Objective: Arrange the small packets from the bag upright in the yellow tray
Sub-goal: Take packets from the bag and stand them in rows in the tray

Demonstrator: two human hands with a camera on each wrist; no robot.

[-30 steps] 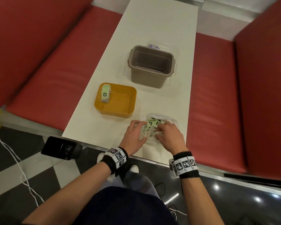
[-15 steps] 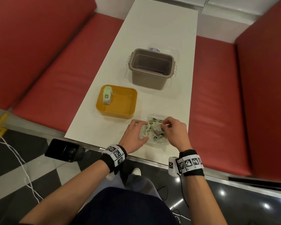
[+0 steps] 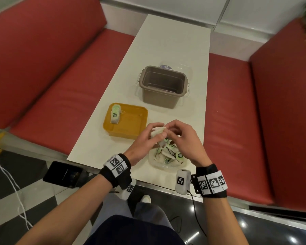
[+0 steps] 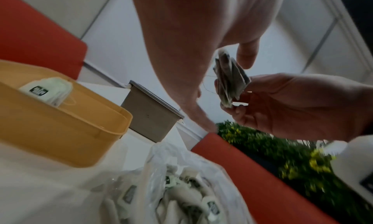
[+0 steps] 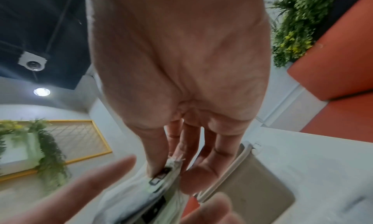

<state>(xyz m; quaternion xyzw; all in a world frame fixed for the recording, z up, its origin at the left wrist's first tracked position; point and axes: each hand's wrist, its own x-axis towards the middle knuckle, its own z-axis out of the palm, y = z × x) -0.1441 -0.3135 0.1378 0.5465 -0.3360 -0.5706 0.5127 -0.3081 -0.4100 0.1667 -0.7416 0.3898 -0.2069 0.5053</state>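
Note:
Above the clear bag (image 3: 168,159) of loose small packets, both hands hold a small stack of white-and-green packets (image 3: 158,132). My left hand (image 3: 147,138) grips the stack from the left, and my right hand (image 3: 182,137) pinches its right end. The left wrist view shows the stack (image 4: 230,79) edge-on between the two hands, and the right wrist view shows my right fingers (image 5: 159,155) pinching it (image 5: 161,184). The yellow tray (image 3: 131,129) lies just left of the hands. A few packets (image 3: 115,114) stand upright in its far left corner.
A brown open bin (image 3: 163,85) stands behind the tray on the white table (image 3: 166,46). The bag lies close to the table's near edge. Red bench seats (image 3: 60,96) run along both sides. A dark device (image 3: 64,174) lies on the floor at lower left.
Both hands have come up out of the bag with a small stack of packets held between them. A moment ago they were down among the packets in the bag.

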